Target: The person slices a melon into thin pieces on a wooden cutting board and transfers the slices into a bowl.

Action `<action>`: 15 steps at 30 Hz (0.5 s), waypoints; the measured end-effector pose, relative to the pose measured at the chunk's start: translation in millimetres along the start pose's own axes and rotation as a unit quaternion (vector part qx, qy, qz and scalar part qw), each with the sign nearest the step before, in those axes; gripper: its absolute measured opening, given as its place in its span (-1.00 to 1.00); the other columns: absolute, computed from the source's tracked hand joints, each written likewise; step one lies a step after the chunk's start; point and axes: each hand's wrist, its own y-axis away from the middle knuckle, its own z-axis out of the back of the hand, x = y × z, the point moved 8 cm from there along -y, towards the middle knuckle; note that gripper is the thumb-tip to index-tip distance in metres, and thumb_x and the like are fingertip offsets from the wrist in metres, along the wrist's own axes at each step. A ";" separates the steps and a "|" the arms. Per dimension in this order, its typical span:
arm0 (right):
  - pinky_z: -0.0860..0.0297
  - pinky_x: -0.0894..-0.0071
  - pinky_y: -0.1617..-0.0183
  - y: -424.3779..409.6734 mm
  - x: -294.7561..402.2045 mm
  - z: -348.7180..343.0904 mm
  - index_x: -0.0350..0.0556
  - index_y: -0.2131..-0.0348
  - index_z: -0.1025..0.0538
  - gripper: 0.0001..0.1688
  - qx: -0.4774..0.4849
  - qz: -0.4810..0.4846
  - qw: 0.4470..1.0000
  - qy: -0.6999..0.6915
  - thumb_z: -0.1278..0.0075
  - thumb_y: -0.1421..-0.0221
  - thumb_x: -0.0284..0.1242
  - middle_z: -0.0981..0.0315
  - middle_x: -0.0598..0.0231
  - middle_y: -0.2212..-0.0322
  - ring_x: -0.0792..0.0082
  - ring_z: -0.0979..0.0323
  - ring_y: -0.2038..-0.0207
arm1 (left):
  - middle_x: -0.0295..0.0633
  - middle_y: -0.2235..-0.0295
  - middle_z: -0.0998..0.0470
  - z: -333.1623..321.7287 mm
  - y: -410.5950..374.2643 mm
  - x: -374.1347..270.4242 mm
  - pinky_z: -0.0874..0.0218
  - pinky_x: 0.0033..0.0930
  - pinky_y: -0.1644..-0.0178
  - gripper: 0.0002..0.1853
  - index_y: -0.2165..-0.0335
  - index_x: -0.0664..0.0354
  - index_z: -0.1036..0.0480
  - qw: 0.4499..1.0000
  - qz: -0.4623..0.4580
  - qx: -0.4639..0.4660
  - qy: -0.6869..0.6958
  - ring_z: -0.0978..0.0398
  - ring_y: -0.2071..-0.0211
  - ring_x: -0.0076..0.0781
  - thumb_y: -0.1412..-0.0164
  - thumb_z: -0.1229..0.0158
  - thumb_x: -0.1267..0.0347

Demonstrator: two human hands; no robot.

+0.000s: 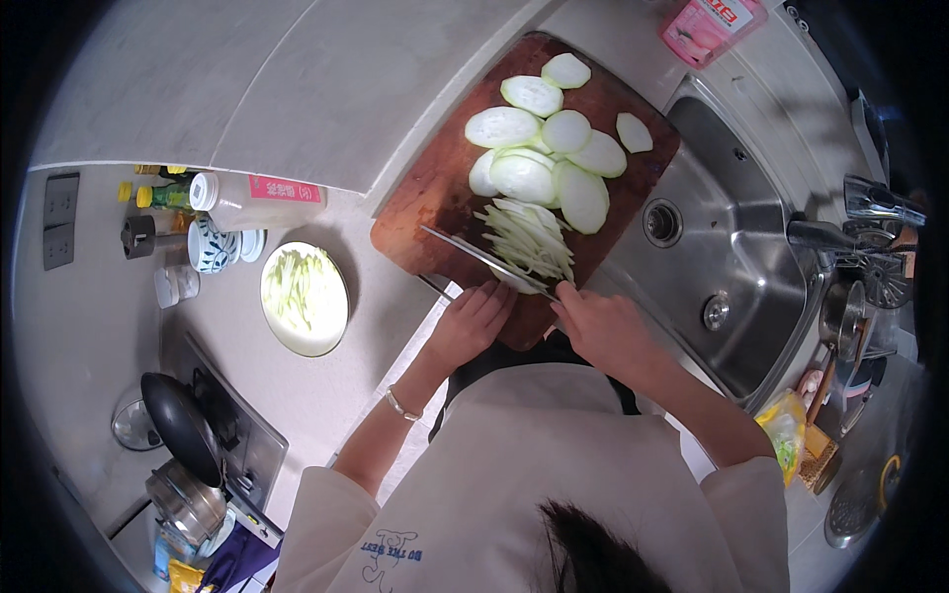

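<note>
My right hand (604, 333) grips the handle of a kitchen knife (474, 253), whose long thin blade points up and left across the wooden cutting board (415, 211). My left hand (474, 319) has its fingers curled on a small stack of squash slices (517, 281) close against the blade, holding it on the board. Just beyond the knife lies a heap of pale green squash strips (528, 241). Farther up the board, oval squash slices (523, 176) overlap in a loose pile. One single slice (635, 133) rests apart near the right edge.
A white plate (326, 342) of squash strips stands on the counter at left. Behind it are a large plastic jar (259, 201) and several bottles. A black wok (182, 426) tilts by the stove. The steel sink (712, 244) adjoins the board's right, with pink detergent (697, 37) above.
</note>
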 end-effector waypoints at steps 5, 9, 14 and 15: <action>-0.34 0.17 0.61 5.4 2.5 2.5 -0.11 0.36 -0.28 -0.85 -0.002 0.023 0.999 0.027 0.10 -0.12 -0.42 -0.37 0.12 0.68 0.07 -0.41 0.65 | -0.07 0.19 -0.44 2.3 -7.3 -2.8 -0.31 -0.31 0.09 -0.59 0.22 0.38 -0.44 1.000 0.004 -0.017 0.025 -0.42 0.16 -0.20 0.15 -0.04 0.46; -0.37 0.20 0.62 18.4 7.1 0.8 -0.13 0.32 -0.29 -0.82 0.055 0.011 0.997 0.062 0.08 -0.01 -0.51 -0.37 0.11 0.67 0.11 -0.45 0.64 | -0.11 0.26 -0.44 -0.4 -5.9 -3.6 -0.32 -0.30 0.10 -0.64 0.30 0.36 -0.46 0.999 0.016 -0.023 0.042 -0.42 0.20 -0.21 0.19 -0.05 0.46; -0.34 0.11 0.58 26.0 6.9 -11.2 -0.15 0.33 -0.27 -0.84 0.072 -0.017 0.994 0.084 0.12 -0.09 -0.45 -0.37 0.08 0.66 0.02 -0.42 0.63 | -0.13 0.30 -0.44 -6.2 -1.1 -3.5 -0.32 -0.29 0.09 -0.66 0.34 0.35 -0.48 0.998 0.025 -0.019 0.052 -0.42 0.22 -0.22 0.22 -0.05 0.46; -0.32 0.07 0.57 25.9 6.3 -15.6 -0.14 0.35 -0.27 -0.83 0.073 -0.024 0.993 0.088 0.13 -0.15 -0.41 -0.37 0.07 0.66 -0.02 -0.39 0.63 | -0.11 0.29 -0.44 -6.3 -0.3 -3.7 -0.32 -0.29 0.08 -0.65 0.33 0.36 -0.48 0.998 0.029 -0.013 0.058 -0.42 0.20 -0.21 0.21 -0.05 0.46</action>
